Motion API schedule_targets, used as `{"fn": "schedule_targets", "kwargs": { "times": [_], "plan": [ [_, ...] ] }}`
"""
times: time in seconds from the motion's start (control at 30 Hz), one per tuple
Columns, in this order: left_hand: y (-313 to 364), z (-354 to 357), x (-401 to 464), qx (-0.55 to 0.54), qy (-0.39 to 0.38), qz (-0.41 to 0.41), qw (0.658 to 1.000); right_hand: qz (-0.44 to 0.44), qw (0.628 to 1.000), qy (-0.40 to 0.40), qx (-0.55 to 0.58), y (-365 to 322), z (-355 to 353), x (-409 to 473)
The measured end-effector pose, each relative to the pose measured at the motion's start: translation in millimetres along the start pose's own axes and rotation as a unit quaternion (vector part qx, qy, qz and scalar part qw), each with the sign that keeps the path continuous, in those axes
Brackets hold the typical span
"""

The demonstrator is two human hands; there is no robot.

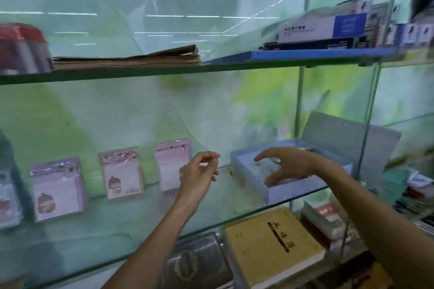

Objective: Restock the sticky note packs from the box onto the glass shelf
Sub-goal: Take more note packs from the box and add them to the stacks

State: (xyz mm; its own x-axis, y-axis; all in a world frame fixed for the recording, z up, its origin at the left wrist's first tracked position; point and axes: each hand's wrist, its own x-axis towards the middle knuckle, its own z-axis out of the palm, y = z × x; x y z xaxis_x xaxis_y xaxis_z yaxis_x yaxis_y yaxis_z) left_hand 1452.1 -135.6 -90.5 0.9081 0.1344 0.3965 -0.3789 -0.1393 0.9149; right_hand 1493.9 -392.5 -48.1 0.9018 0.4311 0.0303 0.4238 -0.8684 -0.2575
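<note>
Sticky note packs (122, 172) upright on glass shelf (117, 230), left hand (199, 171) empty, right hand (288, 164) spread, released, over box (305, 189)

Pink cartoon-printed sticky note packs (122, 172), pale blue box (303, 189), yellow book (273, 245)

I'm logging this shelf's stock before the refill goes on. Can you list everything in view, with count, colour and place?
packs: three clear plus a partial at the left edge, pink, upright along the back of the glass shelf
box: one, pale blue, open, right end of that shelf; contents unclear
brown papers: one flat stack, upper shelf
red-lidded container: one, blurred, upper shelf far left
boxed goods: several, white, blue and black, upper shelf right
yellow book: one, below the shelf
left hand: empty, fingers loosely curled, beside the rightmost pack
right hand: fingers spread, over the box
</note>
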Motion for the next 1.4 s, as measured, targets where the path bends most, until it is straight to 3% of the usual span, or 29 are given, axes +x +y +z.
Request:
{"fn": "schedule_targets", "kwargs": {
  "times": [0.1,0.23,0.33,0.47,0.53,0.6,0.67,0.73,1.0,1.2,1.4],
  "plan": [
    [2,22,1,-0.023,-0.013,-0.019,0.999,-0.003,0.995,-0.042,-0.092,8,5,2],
    [4,39,1,-0.031,-0.038,-0.028,0.998,0.010,0.997,-0.010,-0.075,9,6,-2],
    [6,42,3,-0.033,-0.045,-0.029,0.998,-0.021,0.998,0.055,-0.013,10,0,-9],
    [7,42,11,-0.051,-0.037,-0.034,0.997,0.003,0.970,0.212,0.121,15,-5,-8],
    [7,41,13,-0.060,-0.032,-0.037,0.997,0.029,0.926,0.276,0.257,16,-4,-4],
    [8,39,14,-0.066,-0.029,-0.037,0.997,0.052,0.841,0.306,0.442,10,-6,-4],
    [9,36,15,-0.073,-0.030,-0.039,0.996,0.066,0.744,0.287,0.599,1,-11,-6],
    [10,32,15,-0.079,-0.034,-0.045,0.995,0.065,0.689,0.253,0.676,-5,-14,-5],
    [13,18,16,-0.128,-0.057,-0.051,0.989,0.039,0.710,0.208,0.671,-40,2,8],
    [25,-13,19,-0.203,0.034,-0.026,0.978,0.017,0.707,0.140,0.693,-75,22,18],
    [37,-57,23,-0.203,0.097,-0.006,0.974,-0.050,0.808,0.028,0.587,-114,41,17]
  ]
}}
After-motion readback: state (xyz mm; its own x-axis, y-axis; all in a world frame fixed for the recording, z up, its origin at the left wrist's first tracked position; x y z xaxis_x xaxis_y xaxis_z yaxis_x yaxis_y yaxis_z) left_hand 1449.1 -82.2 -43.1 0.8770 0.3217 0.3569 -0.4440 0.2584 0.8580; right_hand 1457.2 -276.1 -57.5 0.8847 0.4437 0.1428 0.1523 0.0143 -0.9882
